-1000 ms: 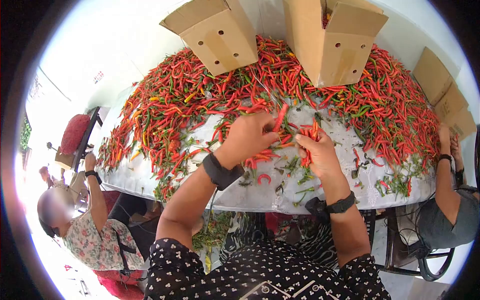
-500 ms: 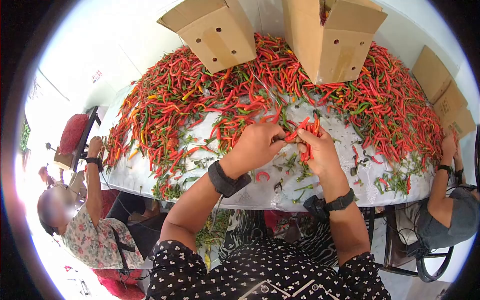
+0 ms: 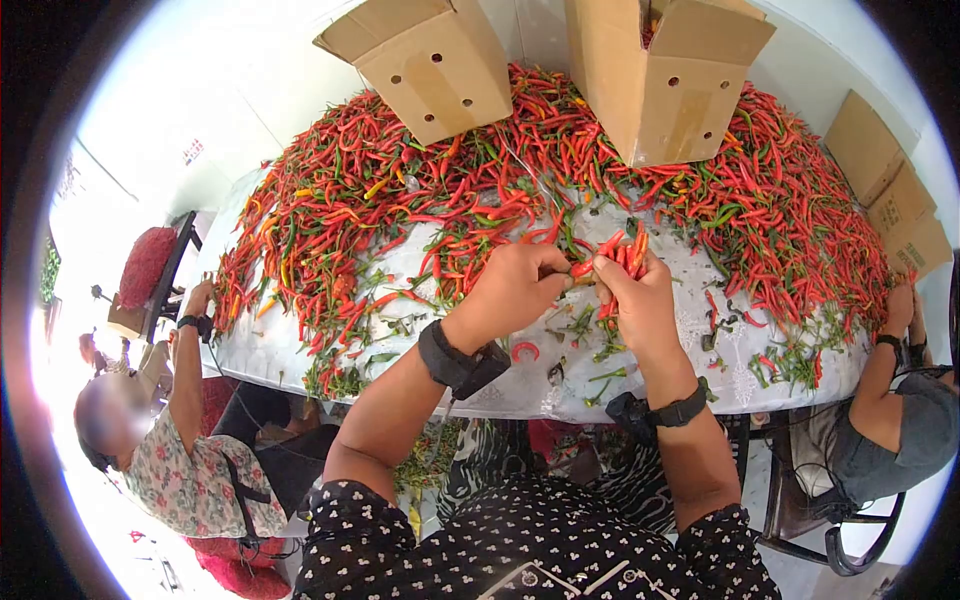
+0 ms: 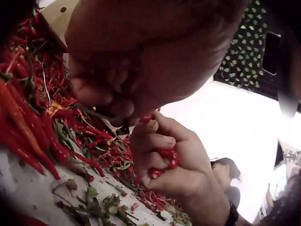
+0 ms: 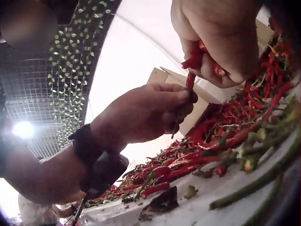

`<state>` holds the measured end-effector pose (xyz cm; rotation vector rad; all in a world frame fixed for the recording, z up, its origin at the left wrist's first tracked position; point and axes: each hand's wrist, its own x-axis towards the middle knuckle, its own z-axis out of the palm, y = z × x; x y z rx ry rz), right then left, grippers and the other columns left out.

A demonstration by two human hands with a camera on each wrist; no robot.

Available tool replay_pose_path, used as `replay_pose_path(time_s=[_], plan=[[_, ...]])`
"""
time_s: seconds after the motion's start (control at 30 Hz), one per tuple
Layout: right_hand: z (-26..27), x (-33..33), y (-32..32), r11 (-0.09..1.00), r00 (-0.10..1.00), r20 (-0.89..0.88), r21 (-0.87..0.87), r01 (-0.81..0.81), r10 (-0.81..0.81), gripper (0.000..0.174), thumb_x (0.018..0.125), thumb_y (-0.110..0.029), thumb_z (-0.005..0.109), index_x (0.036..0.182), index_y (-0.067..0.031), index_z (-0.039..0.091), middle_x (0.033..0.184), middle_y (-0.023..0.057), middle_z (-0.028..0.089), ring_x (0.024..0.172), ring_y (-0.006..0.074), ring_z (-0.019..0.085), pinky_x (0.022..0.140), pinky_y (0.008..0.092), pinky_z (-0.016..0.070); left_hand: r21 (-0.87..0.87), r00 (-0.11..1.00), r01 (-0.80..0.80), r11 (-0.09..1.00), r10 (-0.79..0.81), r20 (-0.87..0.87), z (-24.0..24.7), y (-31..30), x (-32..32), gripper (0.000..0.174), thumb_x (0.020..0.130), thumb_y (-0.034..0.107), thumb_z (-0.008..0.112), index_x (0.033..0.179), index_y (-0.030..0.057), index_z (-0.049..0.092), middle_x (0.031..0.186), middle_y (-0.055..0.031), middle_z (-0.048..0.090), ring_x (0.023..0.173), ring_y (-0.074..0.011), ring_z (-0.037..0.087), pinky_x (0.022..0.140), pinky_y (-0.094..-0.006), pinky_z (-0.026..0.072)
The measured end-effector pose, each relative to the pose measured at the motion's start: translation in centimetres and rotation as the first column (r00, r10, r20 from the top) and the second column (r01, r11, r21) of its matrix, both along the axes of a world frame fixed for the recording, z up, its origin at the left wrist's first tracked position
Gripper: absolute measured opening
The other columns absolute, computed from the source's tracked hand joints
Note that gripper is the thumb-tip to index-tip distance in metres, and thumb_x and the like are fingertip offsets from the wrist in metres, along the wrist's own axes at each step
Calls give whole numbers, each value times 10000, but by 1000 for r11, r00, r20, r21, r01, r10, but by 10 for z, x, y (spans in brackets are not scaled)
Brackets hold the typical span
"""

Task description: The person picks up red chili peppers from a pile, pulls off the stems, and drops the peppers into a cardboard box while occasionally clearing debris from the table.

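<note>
My left hand point(image 3: 508, 290) pinches a red chili pepper point(image 5: 190, 80) at its stem end, with a thin green stem point(image 5: 175, 128) poking out below the fingers. Close beside it, my right hand point(image 3: 642, 308) grips a small bunch of red and orange chilies point(image 3: 632, 256), their tips rising above the thumb. In the left wrist view, red ends show between the curled fingers of the right hand point(image 4: 174, 165). Both hands are above the white tablecloth point(image 3: 520, 392), where loose green stems point(image 3: 605, 378) and a curved red chili point(image 3: 525, 352) lie.
A wide heap of chilies point(image 3: 350, 190) covers the back and sides of the table. Two cardboard boxes point(image 3: 440, 85) point(image 3: 690, 100) stand at the back. One person point(image 3: 190, 440) sits at the left and another point(image 3: 900, 430) at the right, each with hands at the heap.
My left hand has come right and slightly down with its chili, from a gap away to right beside the right hand. The right hand has stayed nearly in place.
</note>
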<state>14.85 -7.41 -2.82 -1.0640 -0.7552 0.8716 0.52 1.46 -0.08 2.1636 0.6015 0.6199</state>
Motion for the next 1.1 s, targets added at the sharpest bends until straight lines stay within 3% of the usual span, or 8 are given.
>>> replay_pose_path(time_s=[0.07,0.2,0.33,0.5,0.6,0.93,1.03,1.1], plan=[[2,-2,-2,997,980,181,40,70,-76,61,808,-74,596,817,-28,557,621,-33,488,525,29,422,456,193,341,-28,999,-32,999,31,-26,5,-2,1,114,757,69,610,817,-27,622,671,-75,600,610,-94,532,562,-273,440],[21,-10,-13,997,983,170,57,52,-61,71,803,-64,603,839,-22,559,627,-33,493,534,29,435,471,191,354,-73,993,-107,992,103,-59,-2,14,-3,138,756,72,612,845,-32,627,678,-52,601,600,-81,514,557,-264,439],[18,4,-11,992,996,-82,120,43,-33,94,813,-91,591,846,-11,553,636,-6,513,513,54,445,471,208,362,-198,994,-103,975,96,-49,1,11,-12,178,760,92,615,892,-26,630,691,-44,610,613,-74,516,573,-255,442],[6,29,-4,987,856,-516,141,80,5,74,818,-102,560,820,-29,549,693,53,538,535,106,455,470,223,348,64,961,270,961,-265,-85,-3,8,-5,188,731,113,613,870,-14,623,758,-105,617,687,-180,588,639,-318,460],[4,34,-5,989,829,-557,142,40,47,90,813,-134,566,823,-46,546,695,43,528,544,108,456,477,229,340,353,949,261,899,-171,-267,-4,12,6,186,698,113,610,842,-4,604,800,-147,594,770,-291,587,693,-379,462],[6,35,-6,982,800,-578,176,-71,162,91,808,-105,539,872,-42,531,734,55,550,578,133,484,522,243,379,563,910,274,780,-22,-413,-25,22,17,213,695,126,591,870,4,582,808,-170,584,808,-340,571,714,-401,464],[8,30,-6,978,789,-580,163,-133,204,98,805,-81,552,888,-30,533,779,80,577,613,140,525,515,236,400,410,974,149,900,-62,-217,-4,25,5,187,747,123,587,874,-14,584,746,-120,608,688,-242,595,633,-339,477],[3,27,-2,981,826,-532,145,-131,189,108,800,-66,585,886,-18,541,784,98,592,602,128,544,473,216,396,-272,999,29,962,-38,-25,11,19,-2,160,821,143,574,853,-13,591,694,-47,601,603,-102,553,553,-250,446]])
